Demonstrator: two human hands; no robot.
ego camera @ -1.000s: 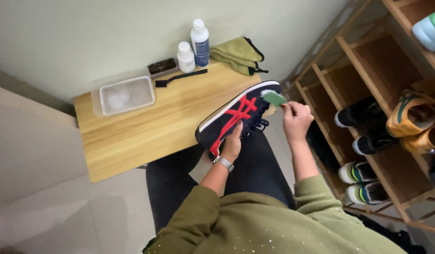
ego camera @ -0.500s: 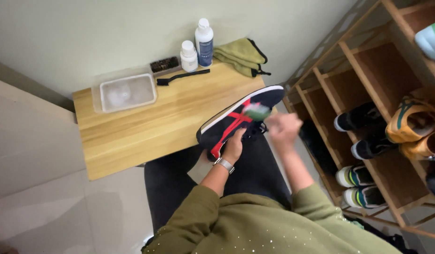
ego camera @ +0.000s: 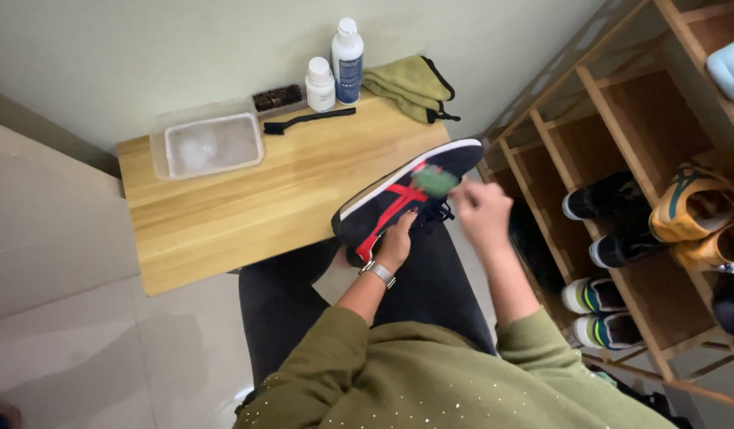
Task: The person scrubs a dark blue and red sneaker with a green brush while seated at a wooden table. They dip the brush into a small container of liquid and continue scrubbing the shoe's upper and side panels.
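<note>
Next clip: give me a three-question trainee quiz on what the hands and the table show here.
1. True or false: the left hand holds the black shoe with red stripes from below.
2. Multiple choice: what does the right hand hold against the shoe? A) a green brush B) a white bottle C) a folded cloth
3. Fill in: the clear plastic tub sits on the wooden ____.

Key:
1. True; the fingers reach up under its side.
2. A, though it is motion-blurred.
3. Table; the two white bottles, black brush and folded olive cloth lie on it too.
</note>
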